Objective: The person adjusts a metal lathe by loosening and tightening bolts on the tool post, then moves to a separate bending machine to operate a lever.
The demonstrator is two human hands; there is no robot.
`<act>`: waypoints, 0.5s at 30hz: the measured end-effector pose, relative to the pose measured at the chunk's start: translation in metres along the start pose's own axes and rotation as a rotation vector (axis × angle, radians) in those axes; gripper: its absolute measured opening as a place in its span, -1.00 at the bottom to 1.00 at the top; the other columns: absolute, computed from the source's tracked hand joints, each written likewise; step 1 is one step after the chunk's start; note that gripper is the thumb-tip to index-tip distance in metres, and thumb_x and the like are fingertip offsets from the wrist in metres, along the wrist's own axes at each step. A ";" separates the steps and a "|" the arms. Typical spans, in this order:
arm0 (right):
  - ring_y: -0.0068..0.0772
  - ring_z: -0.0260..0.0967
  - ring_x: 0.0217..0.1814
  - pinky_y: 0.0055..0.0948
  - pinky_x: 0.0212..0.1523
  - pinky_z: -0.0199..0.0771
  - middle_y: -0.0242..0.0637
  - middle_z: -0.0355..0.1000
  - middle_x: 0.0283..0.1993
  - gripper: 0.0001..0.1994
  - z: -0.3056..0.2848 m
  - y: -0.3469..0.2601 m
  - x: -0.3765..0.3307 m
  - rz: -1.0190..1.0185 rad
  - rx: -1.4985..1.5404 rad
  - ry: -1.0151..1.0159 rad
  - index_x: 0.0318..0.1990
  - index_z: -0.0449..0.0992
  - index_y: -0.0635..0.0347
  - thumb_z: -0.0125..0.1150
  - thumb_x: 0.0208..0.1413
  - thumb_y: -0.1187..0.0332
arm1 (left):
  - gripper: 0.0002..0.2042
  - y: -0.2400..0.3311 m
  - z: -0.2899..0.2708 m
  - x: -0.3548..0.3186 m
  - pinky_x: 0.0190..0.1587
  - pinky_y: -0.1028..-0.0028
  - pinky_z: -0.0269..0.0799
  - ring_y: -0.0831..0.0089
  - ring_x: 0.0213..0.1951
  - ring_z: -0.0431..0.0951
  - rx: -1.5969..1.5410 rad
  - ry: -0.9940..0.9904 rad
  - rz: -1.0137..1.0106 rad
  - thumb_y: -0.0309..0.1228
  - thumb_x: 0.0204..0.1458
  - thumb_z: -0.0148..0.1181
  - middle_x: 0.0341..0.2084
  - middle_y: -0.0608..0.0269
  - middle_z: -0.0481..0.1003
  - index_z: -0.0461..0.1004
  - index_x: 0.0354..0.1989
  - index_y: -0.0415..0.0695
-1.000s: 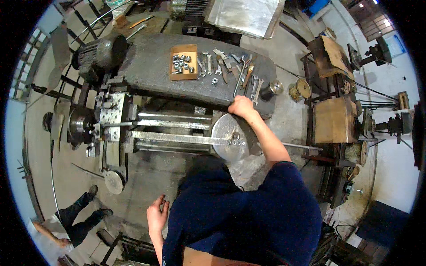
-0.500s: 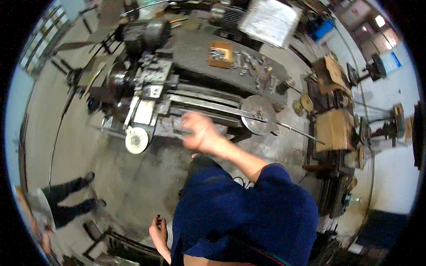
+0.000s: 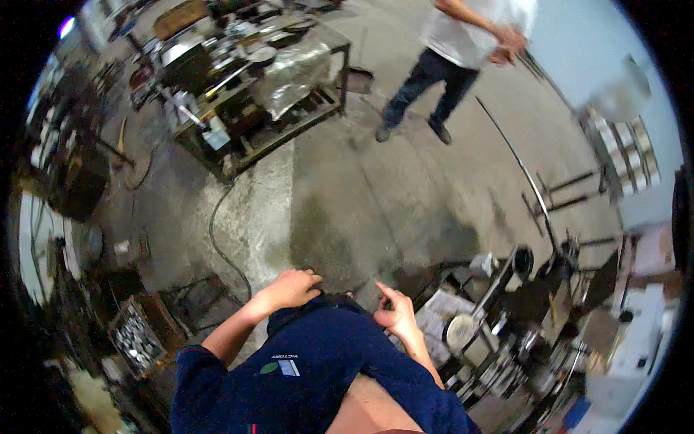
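Both hands hung in front of the person's dark blue top (image 3: 318,362) and held nothing: the left hand (image 3: 290,288) lay palm down with its fingers curled loosely at the hem, and the right hand (image 3: 395,312) was open, fingers half bent, just off the cloth. Below them lay stained grey concrete floor (image 3: 376,188), crossed by a black cable (image 3: 220,239) running from a cluttered metal workbench (image 3: 253,87) at the far left. Near the right hand, to the right, stood a machine with a round metal disc (image 3: 460,331). Half a second earlier the right hand had reached over the lathe bed and the left hung low beside the body; since then the view had swung away from the lathe, and a second person (image 3: 463,43) in a white shirt had come into sight at the far edge, cut off above the chest. The right rim was smeared by motion, so the things there could not be made out.
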State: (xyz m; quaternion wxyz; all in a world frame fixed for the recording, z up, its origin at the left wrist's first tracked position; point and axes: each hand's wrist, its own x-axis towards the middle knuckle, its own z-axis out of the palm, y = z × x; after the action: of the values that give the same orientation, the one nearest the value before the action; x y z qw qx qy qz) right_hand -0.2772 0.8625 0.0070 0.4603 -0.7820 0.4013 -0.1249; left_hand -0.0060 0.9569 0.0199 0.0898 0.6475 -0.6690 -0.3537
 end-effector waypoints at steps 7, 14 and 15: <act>-0.19 0.37 -0.31 -0.34 -0.23 0.39 -0.25 0.45 -0.40 -0.46 0.023 -0.043 0.127 -0.229 -0.253 -0.310 -0.04 0.47 0.16 0.18 -0.38 0.46 | -0.65 -0.070 -0.006 -0.044 -0.29 0.18 0.43 0.01 -0.34 0.52 -0.286 0.307 -0.228 -0.22 -0.02 0.13 -0.39 -0.01 0.53 0.43 -0.08 -0.11; -0.10 0.37 -0.18 -0.28 -0.11 0.36 -0.18 0.48 -0.27 -0.47 0.082 -0.103 0.237 -0.378 -0.289 -0.388 -0.03 0.46 0.17 0.17 -0.34 0.36 | -0.63 -0.148 -0.078 -0.053 -0.21 0.19 0.42 0.04 -0.24 0.52 -0.227 0.291 -0.394 -0.20 0.00 0.11 -0.33 0.03 0.54 0.43 -0.06 -0.12; -0.10 0.37 -0.16 -0.28 -0.10 0.36 -0.18 0.48 -0.27 -0.47 0.089 -0.109 0.245 -0.342 -0.306 -0.432 -0.03 0.47 0.17 0.18 -0.35 0.35 | -0.64 -0.156 -0.087 -0.055 -0.22 0.19 0.42 0.05 -0.24 0.52 -0.176 0.272 -0.441 -0.20 0.00 0.11 -0.33 0.03 0.54 0.43 -0.07 -0.12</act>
State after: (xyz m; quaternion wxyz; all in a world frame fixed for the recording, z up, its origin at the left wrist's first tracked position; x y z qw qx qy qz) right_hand -0.0130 0.7631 0.0051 0.3843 -0.9067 0.1710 0.0305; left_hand 0.1774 0.9906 0.0108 0.1557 0.8088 -0.4604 -0.3310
